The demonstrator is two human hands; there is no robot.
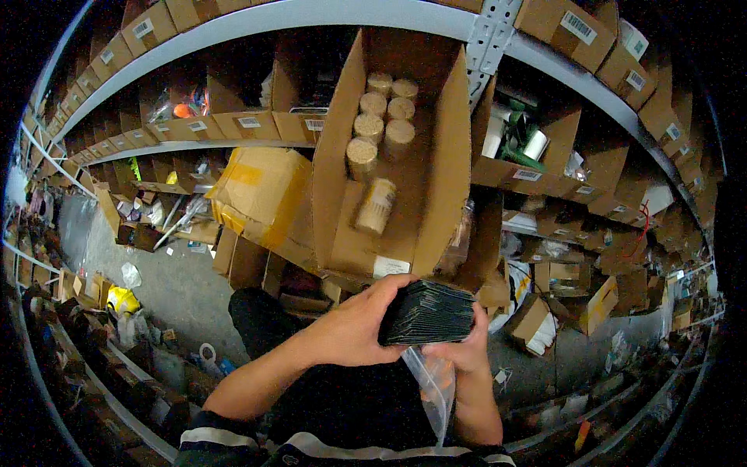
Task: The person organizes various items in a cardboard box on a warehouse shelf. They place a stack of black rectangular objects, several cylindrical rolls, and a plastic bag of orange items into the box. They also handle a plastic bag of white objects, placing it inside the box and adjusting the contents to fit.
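Observation:
A thick stack of thin, dark flat pieces sits between my two hands, close in front of my body. I cannot make out what kind of pieces they are. My left hand grips the stack's left side, with the fingers partly hidden behind it. On the right side and underneath, my right hand is closed round it. A clear plastic bag hangs below the stack, by my right hand. Just beyond the hands stands an open cardboard box holding several pale, speckled cylinders; one similar cylinder lies tilted nearer me.
A taped cardboard box leans left of the open box. Metal shelving with rows of labelled cardboard bins surrounds me. A bin to the right holds green and white items. Bags and loose boxes litter the grey floor.

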